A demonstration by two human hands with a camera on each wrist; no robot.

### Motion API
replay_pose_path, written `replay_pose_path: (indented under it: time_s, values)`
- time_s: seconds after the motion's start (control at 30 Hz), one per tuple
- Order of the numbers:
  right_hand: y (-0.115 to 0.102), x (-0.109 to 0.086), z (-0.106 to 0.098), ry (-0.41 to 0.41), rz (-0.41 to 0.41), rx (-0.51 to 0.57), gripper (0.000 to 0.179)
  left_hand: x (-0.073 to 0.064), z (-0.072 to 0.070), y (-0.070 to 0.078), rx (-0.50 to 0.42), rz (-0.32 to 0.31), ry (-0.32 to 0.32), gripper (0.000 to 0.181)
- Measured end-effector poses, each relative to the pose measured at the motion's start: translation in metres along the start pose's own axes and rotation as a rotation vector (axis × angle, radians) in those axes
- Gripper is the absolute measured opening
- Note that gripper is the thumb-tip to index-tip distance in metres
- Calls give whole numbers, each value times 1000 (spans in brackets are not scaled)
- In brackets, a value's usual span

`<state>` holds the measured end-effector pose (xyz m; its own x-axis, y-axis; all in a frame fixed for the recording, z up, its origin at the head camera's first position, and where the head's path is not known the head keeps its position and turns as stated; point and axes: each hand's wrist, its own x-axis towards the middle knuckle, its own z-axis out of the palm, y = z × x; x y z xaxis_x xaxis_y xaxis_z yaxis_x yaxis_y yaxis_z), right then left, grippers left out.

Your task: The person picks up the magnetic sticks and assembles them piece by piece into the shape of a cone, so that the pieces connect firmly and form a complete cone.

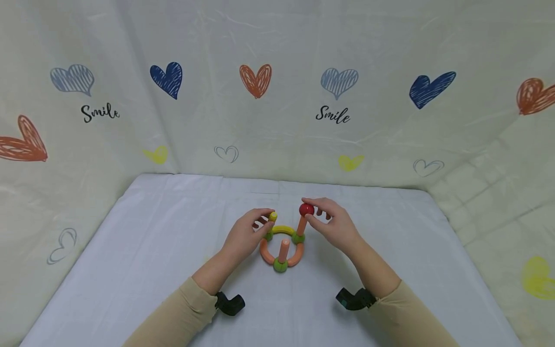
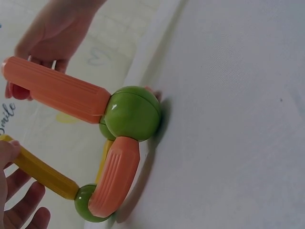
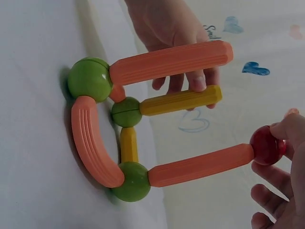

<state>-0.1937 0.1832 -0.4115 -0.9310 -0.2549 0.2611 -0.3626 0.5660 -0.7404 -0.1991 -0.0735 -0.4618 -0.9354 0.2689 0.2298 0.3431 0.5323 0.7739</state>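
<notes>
A magnetic stick-and-ball frame stands on the table: green balls (image 1: 280, 265) joined by two curved orange rods (image 1: 296, 255) and a curved yellow rod (image 1: 283, 229) into a ring. Three straight rods rise from the balls. My left hand (image 1: 248, 233) pinches the top of the straight yellow rod (image 3: 181, 100) at the ring's left. At the right, my right hand (image 1: 340, 230) grips a red ball (image 1: 306, 209) between thumb and fingers, on top of a straight orange rod (image 3: 202, 165). The front orange rod (image 1: 284, 250) stands untouched, its upper end bare.
White cloth covers the table (image 1: 373, 241). Behind it hangs a pale curtain (image 1: 286, 29) printed with hearts and "Smile" lettering. A black wrist camera (image 1: 231, 304) sits at the left wrist, and another black camera (image 1: 355, 299) at the right.
</notes>
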Motion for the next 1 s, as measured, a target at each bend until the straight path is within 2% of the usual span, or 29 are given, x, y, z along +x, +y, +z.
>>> replay_pose_path:
  time_s: [0.1,0.43,1.0]
  values:
    - [-3,1,-1,-10,-23,-11,38,1,1,0,8,11,-1,35]
    - [-6,0,4,18,-27,-13,35,1,3,4,10,4,-8,33]
    - [-14,4,16,-44,-87,-30,38,4,6,6,39,26,-37,32]
